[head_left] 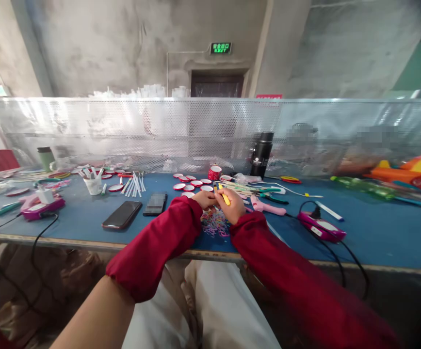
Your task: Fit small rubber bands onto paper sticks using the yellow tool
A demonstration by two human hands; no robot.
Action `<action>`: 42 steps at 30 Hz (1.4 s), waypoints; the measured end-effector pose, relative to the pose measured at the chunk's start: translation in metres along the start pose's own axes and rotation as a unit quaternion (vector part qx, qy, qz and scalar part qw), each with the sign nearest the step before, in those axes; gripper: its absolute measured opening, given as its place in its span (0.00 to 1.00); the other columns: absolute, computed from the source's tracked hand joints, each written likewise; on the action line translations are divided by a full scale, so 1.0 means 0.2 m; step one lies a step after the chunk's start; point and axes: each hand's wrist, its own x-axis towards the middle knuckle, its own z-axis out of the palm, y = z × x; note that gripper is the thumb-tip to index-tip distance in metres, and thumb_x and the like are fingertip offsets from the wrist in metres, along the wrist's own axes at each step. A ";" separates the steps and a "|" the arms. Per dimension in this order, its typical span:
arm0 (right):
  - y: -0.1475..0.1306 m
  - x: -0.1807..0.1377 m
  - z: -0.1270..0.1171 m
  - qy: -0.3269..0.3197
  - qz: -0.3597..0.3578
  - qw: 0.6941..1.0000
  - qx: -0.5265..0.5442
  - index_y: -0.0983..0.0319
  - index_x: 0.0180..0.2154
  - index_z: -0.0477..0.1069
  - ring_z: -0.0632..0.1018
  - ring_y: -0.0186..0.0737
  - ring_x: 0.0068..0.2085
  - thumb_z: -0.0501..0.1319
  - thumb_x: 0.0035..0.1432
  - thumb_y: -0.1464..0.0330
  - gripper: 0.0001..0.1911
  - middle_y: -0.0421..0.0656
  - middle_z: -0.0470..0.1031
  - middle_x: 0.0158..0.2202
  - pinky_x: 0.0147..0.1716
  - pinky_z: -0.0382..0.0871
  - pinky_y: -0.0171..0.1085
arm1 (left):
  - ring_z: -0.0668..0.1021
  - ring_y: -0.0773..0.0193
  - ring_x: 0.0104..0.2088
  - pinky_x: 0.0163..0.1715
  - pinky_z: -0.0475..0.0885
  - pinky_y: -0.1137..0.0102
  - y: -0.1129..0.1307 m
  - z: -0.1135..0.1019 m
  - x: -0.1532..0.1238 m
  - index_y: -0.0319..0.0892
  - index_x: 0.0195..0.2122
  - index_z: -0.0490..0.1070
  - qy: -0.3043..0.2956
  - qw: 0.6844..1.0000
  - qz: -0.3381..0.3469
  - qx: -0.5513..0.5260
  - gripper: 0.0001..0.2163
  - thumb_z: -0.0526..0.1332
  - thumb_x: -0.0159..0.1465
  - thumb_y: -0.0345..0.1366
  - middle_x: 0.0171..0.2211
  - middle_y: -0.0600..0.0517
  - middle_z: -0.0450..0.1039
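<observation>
My right hand (231,207) is closed around a slim yellow tool (226,198), which points up and away from me; its exact kind is too small to tell. Close against it, my left hand (203,199) has its fingers pinched together, and whatever they hold is hidden. Just below both hands lies a loose heap of thin multicoloured bands (216,224). Beyond them, several red-and-white round lids (196,183) are spread on the blue table. A red patterned roll (215,172) stands behind these.
Two phones, the nearer a dark phone (122,215), lie left. A pink glue gun (268,207) and a purple power strip (321,227) with cables are at right. A black thermos (262,155) stands before the perforated metal screen (218,126). A white cup (93,185) holds pens.
</observation>
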 end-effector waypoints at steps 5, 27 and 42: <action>0.00 0.00 0.00 0.003 0.017 1.000 -0.002 0.59 0.33 0.72 0.76 0.43 0.35 0.56 0.62 0.59 0.12 0.44 0.77 0.32 0.35 0.68 0.40 | 0.76 0.71 0.26 0.22 0.63 0.80 0.03 -0.01 -0.02 0.37 0.35 0.77 0.021 0.999 0.008 0.037 0.07 0.66 0.58 0.35 0.27 0.52 0.75; -0.12 -0.02 -0.07 0.061 0.023 0.998 0.024 0.58 0.35 0.71 0.77 0.43 0.32 0.59 0.59 0.62 0.07 0.43 0.78 0.32 0.33 0.71 0.40 | 0.73 0.71 0.21 0.20 0.61 0.77 -0.03 -0.04 0.03 0.34 0.31 0.73 0.088 0.995 0.029 -0.045 0.10 0.71 0.54 0.33 0.23 0.53 0.73; -0.09 -0.01 -0.06 0.042 -0.002 0.999 -0.018 0.58 0.35 0.71 0.76 0.42 0.34 0.57 0.61 0.64 0.06 0.43 0.77 0.32 0.34 0.68 0.39 | 0.73 0.71 0.21 0.21 0.63 0.76 0.00 -0.02 0.01 0.34 0.26 0.73 0.084 0.995 0.037 -0.038 0.09 0.72 0.53 0.33 0.22 0.52 0.73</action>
